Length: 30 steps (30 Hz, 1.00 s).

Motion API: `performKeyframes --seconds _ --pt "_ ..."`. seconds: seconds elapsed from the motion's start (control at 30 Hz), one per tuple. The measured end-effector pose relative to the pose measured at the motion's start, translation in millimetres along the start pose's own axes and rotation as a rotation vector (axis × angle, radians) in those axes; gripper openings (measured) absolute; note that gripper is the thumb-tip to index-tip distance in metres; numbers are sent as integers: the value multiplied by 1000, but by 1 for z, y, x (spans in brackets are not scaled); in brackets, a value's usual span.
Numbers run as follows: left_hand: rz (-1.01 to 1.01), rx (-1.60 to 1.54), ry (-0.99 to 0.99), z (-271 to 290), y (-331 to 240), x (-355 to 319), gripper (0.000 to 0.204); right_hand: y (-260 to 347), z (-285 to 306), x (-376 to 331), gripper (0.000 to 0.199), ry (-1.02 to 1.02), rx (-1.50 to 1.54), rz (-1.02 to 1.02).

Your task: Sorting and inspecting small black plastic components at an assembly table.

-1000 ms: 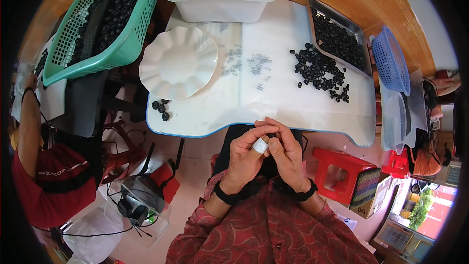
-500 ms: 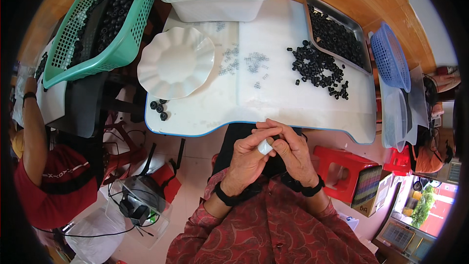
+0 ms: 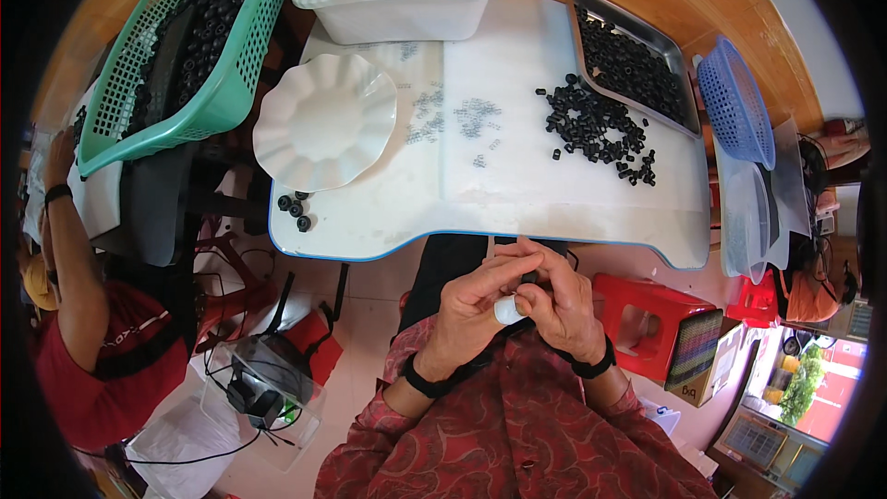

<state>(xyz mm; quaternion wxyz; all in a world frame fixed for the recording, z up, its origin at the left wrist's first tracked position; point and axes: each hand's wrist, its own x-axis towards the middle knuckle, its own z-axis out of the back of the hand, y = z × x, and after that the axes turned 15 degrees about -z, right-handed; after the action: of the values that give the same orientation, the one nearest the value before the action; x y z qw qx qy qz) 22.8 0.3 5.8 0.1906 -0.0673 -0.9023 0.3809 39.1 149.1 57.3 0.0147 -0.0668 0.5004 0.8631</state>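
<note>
My left hand (image 3: 469, 312) and my right hand (image 3: 564, 305) meet just off the near edge of the table, in front of my shirt. Both are closed, fingertips together, around a small black part (image 3: 531, 276) that is mostly hidden by the fingers. A white sleeve or wrap (image 3: 507, 310) sits around the left thumb. Beyond the hands, several small black ring-like parts (image 3: 596, 129) lie loose on the white table (image 3: 527, 194). Tiny clear pieces (image 3: 478, 117) lie in clusters near the table's middle.
A scalloped white plate (image 3: 325, 120) stands left, with a few black rings (image 3: 296, 210) beside it. Behind are a white tub (image 3: 397, 17), a metal tray (image 3: 577, 32) and a green basket (image 3: 245, 83), all holding black parts. A blue basket (image 3: 736, 102) and red stool (image 3: 637, 323) are right; a co-worker (image 3: 111, 351) sits left.
My joined hands have shifted slightly down toward my body, and the fingers have turned a little around the part. At the left, the co-worker's arm has moved.
</note>
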Motion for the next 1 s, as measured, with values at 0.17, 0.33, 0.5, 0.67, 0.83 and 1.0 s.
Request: performKeyframes --seconds 0.17,0.33,0.5,0.67,0.83,1.0 --pt "34 48 5 -1 -4 -1 42 -2 -4 -2 42 -23 36 29" --pt "19 -20 -63 -4 2 -3 41 -5 -8 -3 39 -45 114 17" --pt "43 -24 -77 -14 -10 5 43 -4 -6 -2 41 -53 82 43" --pt "39 50 -59 -16 -12 7 43 -1 -4 -5 41 -34 65 4" --pt "-27 129 -32 -16 -6 5 36 -2 -9 -5 38 -61 108 17" --pt "-66 227 -44 -15 -3 4 33 -5 -12 -3 37 -54 125 -14"
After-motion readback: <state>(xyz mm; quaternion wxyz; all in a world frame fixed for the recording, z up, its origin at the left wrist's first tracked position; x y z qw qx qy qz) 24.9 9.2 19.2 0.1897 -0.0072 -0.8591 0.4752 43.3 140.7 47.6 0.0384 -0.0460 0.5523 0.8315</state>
